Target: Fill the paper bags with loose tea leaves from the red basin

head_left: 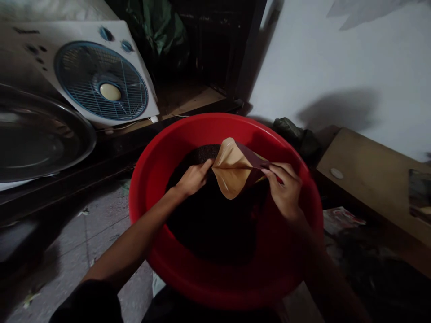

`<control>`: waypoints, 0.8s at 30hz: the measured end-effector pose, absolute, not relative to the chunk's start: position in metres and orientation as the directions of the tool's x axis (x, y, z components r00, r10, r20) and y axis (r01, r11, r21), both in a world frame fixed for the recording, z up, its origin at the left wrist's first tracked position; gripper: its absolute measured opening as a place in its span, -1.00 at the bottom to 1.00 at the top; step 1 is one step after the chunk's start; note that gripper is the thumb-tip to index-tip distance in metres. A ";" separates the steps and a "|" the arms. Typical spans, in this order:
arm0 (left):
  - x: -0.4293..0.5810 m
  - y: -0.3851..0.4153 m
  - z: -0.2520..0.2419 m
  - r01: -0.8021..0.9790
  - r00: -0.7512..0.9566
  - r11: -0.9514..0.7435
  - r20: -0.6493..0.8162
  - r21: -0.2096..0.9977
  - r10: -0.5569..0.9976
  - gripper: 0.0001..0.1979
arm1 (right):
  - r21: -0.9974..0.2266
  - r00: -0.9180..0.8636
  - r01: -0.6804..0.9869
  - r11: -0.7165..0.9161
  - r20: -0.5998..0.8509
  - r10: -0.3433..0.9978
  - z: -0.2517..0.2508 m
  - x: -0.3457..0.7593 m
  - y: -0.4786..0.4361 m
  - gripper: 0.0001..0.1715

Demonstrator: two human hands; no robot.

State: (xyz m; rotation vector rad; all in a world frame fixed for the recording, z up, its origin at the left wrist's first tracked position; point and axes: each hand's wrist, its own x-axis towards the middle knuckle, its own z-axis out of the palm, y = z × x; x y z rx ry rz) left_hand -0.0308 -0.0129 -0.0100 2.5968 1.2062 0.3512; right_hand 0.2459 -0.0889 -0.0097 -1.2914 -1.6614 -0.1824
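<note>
We hold a tan pouch (232, 172) over the red basin (151, 179), above the dark grainy contents (205, 224). L hand (192, 179) & R hand (285, 190) each pinch an edge, pulling apart, prob. to keep the mouth open. Box fan (101, 85) behind, w/ steel tray (37, 134) at left.

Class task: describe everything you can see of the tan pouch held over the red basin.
The pouch is tan and smooth, like coated paper or film, with a dark maroon face along its upper right edge. Creased and bulged, it is pinched at its left side by the left hand and at its right corner by the right hand, over the dark grainy fill of the red basin.
</note>
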 end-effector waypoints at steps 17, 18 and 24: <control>-0.037 -0.011 0.000 0.521 0.704 -0.794 0.368 0.313 0.607 -0.50 | -0.221 -0.311 0.793 0.567 0.654 0.690 0.029 0.252 -0.063 -0.63; -0.038 -0.010 0.001 0.529 0.715 -0.792 0.343 0.304 0.609 -0.50 | -0.232 -0.333 0.774 0.589 0.641 0.692 0.024 0.250 -0.064 -0.51; -0.036 -0.015 0.008 0.518 0.747 -0.786 0.269 0.338 0.608 -0.64 | -0.285 -0.477 0.630 0.722 0.592 0.650 0.029 0.236 -0.074 -0.56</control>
